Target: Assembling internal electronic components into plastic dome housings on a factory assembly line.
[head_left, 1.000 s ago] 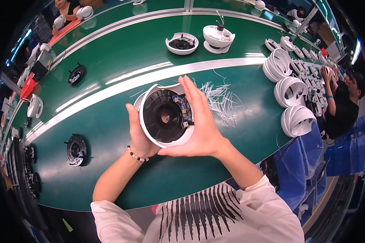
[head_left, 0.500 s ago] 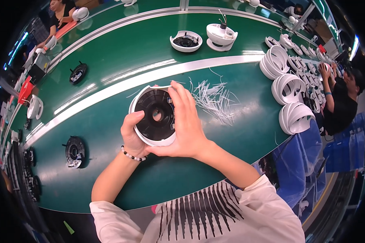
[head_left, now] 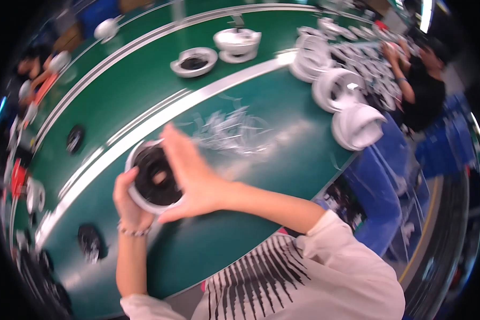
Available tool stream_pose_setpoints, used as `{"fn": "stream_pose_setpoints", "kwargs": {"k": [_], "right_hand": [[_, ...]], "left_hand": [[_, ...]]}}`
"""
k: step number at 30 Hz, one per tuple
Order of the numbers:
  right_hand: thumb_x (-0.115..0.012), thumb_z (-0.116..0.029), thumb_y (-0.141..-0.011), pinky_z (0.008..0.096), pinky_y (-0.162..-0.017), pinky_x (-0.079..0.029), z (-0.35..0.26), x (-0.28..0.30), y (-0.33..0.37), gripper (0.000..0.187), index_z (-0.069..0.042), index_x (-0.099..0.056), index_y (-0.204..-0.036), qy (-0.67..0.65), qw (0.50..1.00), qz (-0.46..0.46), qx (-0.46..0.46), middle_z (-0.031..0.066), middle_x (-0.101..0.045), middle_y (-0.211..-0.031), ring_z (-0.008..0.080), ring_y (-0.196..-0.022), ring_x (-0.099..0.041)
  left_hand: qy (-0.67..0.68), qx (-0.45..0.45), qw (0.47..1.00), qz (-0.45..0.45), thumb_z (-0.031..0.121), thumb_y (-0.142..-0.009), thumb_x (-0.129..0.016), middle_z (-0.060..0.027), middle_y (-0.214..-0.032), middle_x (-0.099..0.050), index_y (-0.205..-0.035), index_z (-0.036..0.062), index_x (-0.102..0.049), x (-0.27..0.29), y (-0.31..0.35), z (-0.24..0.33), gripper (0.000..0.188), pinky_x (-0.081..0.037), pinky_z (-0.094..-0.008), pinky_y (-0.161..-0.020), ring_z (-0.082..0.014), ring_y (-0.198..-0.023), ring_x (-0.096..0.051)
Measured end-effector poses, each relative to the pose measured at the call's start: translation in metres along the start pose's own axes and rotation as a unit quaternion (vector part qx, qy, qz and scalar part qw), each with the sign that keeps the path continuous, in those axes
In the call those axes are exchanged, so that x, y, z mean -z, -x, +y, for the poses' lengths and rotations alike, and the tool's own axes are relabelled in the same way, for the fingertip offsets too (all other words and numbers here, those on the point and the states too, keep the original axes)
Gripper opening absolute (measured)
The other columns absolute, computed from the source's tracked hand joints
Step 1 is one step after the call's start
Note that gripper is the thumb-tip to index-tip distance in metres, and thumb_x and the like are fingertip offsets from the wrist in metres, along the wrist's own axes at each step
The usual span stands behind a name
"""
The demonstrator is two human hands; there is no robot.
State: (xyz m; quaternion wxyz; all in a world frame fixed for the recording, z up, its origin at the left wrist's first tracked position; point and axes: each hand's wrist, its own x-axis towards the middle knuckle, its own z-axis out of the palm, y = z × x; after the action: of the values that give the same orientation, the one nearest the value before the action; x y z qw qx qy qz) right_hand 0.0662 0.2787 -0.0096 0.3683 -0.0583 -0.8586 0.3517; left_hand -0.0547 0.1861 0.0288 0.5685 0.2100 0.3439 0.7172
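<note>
Both hands hold a round white plastic housing with a black inner disc (head_left: 153, 198), its open face toward me and a hole at its centre. My left hand (head_left: 130, 200) grips the left side, the thumb bent over the rim. Along the right side lies my right hand (head_left: 194, 178), fingers pointing up over the edge and thumb near the bottom; motion smears it. The housing is held above the green bench. Beyond the hands, a heap of thin white strips (head_left: 232, 130) lies on the bench.
Stacked white rings (head_left: 357, 125) line the bench's right end, with blue bins (head_left: 376, 186) below. Black round parts (head_left: 90, 242) lie at left. A white bowl-shaped part (head_left: 193, 62) and a white assembly (head_left: 237, 44) stand on the conveyor. A co-worker (head_left: 424, 80) works at far right.
My view has turned to the right, so the bench and its parts sit further left in the picture. Both hands keep their grip on the housing, which appears lower and further left.
</note>
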Motion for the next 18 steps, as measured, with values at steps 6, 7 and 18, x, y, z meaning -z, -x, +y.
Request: {"fn": "stream_pose_setpoints", "kwargs": {"k": [6,7,18], "right_hand": [[-0.075,-0.043,-0.054,0.0485,-0.102,-0.011,-0.008,0.088,0.013,0.115,-0.001,-0.003,-0.133,0.037,0.999,-0.025,-0.001,0.0253,0.000,-0.137,0.0449,-0.126,-0.002],[-0.075,-0.036,-0.057,0.0457,-0.100,-0.020,-0.009,0.115,0.022,0.099,-0.001,-0.019,-0.132,0.068,0.997,0.043,0.018,0.0214,-0.016,-0.136,0.0396,-0.124,-0.018],[-0.062,-0.033,-0.075,0.0353,-0.043,-0.029,0.015,0.275,0.149,0.042,0.003,-0.051,-0.057,0.548,0.695,0.269,-0.381,0.0132,-0.042,-0.045,0.0171,-0.042,-0.035]], "left_hand": [[-0.007,-0.022,0.994,0.111,0.023,-0.085,-0.041,-0.0135,-0.112,-0.053,-0.114,-0.0015,-0.045,0.011,-0.032,0.011,0.038,-0.041,-0.0353,-0.090,-0.0234,-0.100,-0.052],[-0.036,-0.027,0.994,0.096,0.023,-0.085,-0.042,-0.0126,-0.111,-0.053,-0.113,-0.0009,-0.046,0.012,-0.043,0.024,0.037,-0.041,-0.0346,-0.089,-0.0224,-0.100,-0.053],[0.010,-0.253,0.941,0.223,0.012,-0.080,-0.049,-0.0083,-0.083,-0.054,-0.083,0.0011,-0.052,0.185,-0.173,0.119,0.011,-0.045,-0.0338,-0.076,-0.0182,-0.078,-0.052]]}}
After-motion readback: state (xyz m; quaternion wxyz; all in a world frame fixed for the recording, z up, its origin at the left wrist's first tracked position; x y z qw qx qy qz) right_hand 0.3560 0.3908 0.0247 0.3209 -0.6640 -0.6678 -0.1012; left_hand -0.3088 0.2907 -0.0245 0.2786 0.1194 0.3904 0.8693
